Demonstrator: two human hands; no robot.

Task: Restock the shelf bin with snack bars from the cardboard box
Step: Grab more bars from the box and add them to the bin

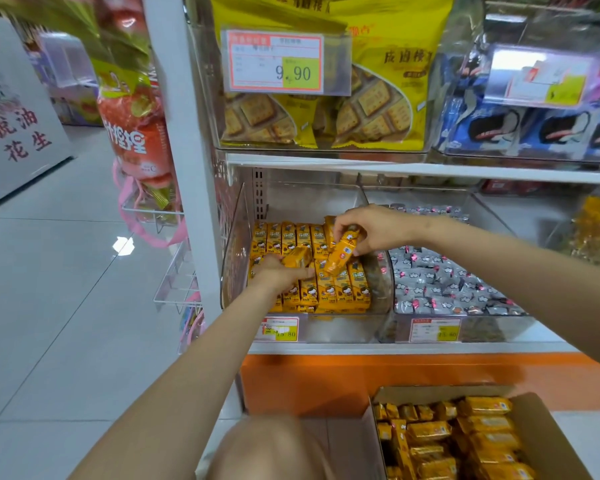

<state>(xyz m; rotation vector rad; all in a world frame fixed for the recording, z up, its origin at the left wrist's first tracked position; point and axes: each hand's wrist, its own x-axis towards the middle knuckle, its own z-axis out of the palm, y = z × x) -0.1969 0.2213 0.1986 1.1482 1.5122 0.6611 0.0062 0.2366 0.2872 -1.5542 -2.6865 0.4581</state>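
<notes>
head view: right hand (373, 232) pinches a snack bar (342, 254), long axis slanting down-left, just above the rows in the shelf bin (232, 268); left hand (279, 274) grips a second bar (297, 257) beside it; cardboard box (548, 427) below.

Light: bright, even, overhead; a white reflection lies on the floor tiles (123, 244).
Shadows: soft, faint beneath the shelf (430, 169).
Glare: sheen on the clear bin (383, 289) wall and the price-tag holder (541, 76).
Blur: hanging bags (132, 109) at upper left smeared; knee (267, 448) at bottom unfocused.
Distortion: wide-angle lens bends the shelf post (184, 133).
</notes>
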